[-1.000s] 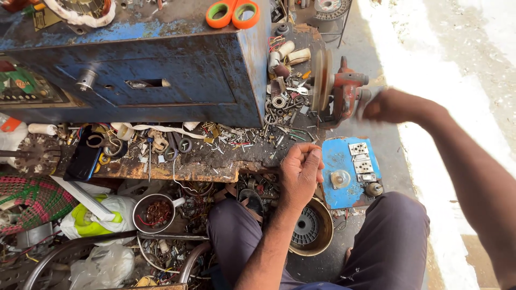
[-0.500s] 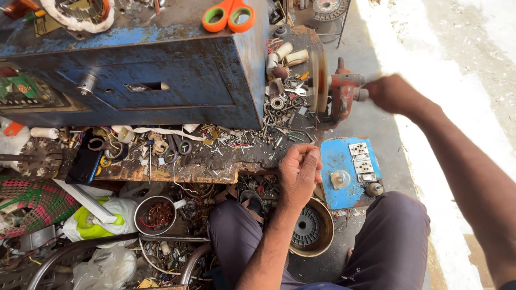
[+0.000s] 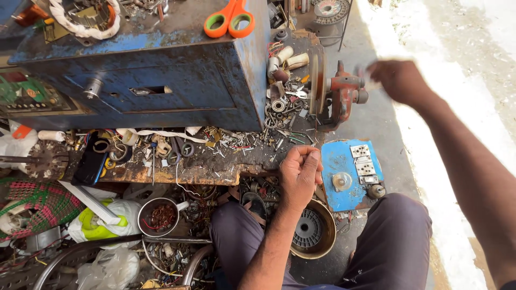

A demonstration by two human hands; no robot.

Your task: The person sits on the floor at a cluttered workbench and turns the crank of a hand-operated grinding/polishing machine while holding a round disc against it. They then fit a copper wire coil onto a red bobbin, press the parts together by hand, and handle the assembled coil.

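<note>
I see a blue metal cabinet [image 3: 161, 86], its paint chipped and rust-streaked, with orange-handled scissors [image 3: 230, 19] on top — green inside the loops. The hand-crank machine [image 3: 341, 94] is rusty red. A blue board [image 3: 352, 174] carries white sockets. The woven basket [image 3: 37, 204] is pink-and-green checked — beside it a white and lime-yellow bag [image 3: 105, 225]. The trousers [image 3: 398, 241] are greyish purple.

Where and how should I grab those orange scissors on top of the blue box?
Take the orange scissors by the two handle loops, coming straight down from above. They lie flat on the top of the blue metal box, loops toward the front edge and fully exposed; the blades run away toward the back and out of the picture, so the loops are likely the only clear hold.
</note>
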